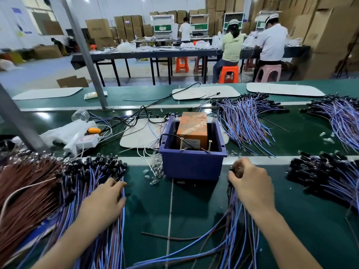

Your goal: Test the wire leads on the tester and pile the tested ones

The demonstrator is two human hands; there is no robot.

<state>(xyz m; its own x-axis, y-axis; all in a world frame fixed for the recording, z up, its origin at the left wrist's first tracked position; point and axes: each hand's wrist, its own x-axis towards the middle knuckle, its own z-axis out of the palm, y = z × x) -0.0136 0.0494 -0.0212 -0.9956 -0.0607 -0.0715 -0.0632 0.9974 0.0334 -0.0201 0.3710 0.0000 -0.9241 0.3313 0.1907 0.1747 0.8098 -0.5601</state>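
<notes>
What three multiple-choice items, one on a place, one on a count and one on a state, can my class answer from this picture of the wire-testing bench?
1. Where does the orange box sit?
A. inside the blue bin
B. on the white mat
C. under the far table

2. How many upright screws stand at the bin's front edge?
A. none
B. two
C. five

3. What is the right hand doing?
A. lying flat and empty
B. gripping a bundle of wires
C. lifting the bin

Answers:
1 A, the bin's walls surround the box.
2 B, one screw stands on each side in front of the box.
3 B, the fingers are closed round the bundle's dark ends, while the left hand rests on the wire pile.
</notes>
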